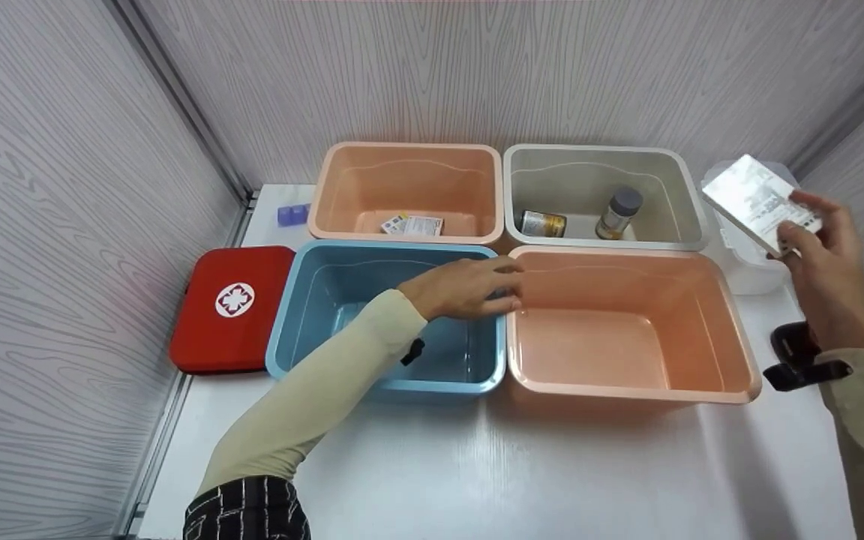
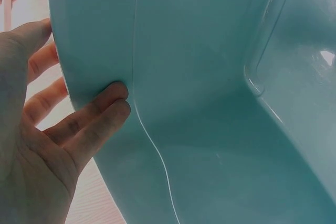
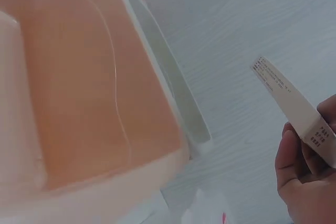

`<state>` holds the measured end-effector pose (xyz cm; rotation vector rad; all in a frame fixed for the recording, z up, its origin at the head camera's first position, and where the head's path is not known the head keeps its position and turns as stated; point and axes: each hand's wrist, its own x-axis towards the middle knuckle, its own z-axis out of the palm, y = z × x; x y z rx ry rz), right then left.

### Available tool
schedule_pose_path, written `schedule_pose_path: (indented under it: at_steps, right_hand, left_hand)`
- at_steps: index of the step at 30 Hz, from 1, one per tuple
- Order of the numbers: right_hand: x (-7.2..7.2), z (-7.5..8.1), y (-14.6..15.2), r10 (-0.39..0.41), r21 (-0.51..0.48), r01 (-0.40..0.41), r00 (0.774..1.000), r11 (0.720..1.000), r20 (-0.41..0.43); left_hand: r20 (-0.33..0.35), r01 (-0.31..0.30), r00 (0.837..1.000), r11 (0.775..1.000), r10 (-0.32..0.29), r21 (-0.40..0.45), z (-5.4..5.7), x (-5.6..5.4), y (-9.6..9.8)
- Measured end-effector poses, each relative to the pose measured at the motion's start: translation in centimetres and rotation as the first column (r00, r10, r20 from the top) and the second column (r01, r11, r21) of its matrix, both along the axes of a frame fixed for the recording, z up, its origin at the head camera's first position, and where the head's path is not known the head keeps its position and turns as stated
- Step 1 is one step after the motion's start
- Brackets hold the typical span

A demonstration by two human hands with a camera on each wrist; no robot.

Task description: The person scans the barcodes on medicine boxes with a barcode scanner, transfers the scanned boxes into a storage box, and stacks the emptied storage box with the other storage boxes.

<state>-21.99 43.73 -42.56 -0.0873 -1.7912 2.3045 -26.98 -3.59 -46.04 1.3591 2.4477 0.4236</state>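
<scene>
My left hand (image 1: 477,289) reaches across the blue bin (image 1: 286,330) and grips its right wall at the rim. In the left wrist view the thumb (image 2: 107,103) presses the inner face of the blue bin (image 2: 210,77) while the fingers wrap the outer side. My right hand (image 1: 814,251) is raised at the far right, beyond the bins, pinching a flat white printed box (image 1: 758,199) tilted in the air. The right wrist view shows that white box (image 3: 296,106) edge-on, held by the right hand (image 3: 299,166) above the white table.
Four bins stand in a square: the blue one, a bare peach bin (image 1: 732,315) beside it, a far peach bin (image 1: 327,187) holding a small carton (image 1: 412,223), and a white bin (image 1: 691,202) with two bottles (image 1: 618,212). A red first-aid case (image 1: 233,307) lies left; a clear container (image 1: 751,266) stands right.
</scene>
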Motion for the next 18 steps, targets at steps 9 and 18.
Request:
schedule_pose_path:
  at_steps: [9,18]
  right_hand:
    - [-4.7,1.4,-5.4,0.128,0.139,-0.126,0.992,0.982,-0.005]
    - [-9.1,2.8,-11.4,0.204,0.146,-0.214,0.976,0.966,0.08]
  left_hand:
    - [-0.009,0.001,1.0,1.0,-0.001,0.003,-0.1,0.0,0.0]
    - [0.003,0.014,1.0,1.0,-0.014,-0.001,0.2,-0.1,0.0]
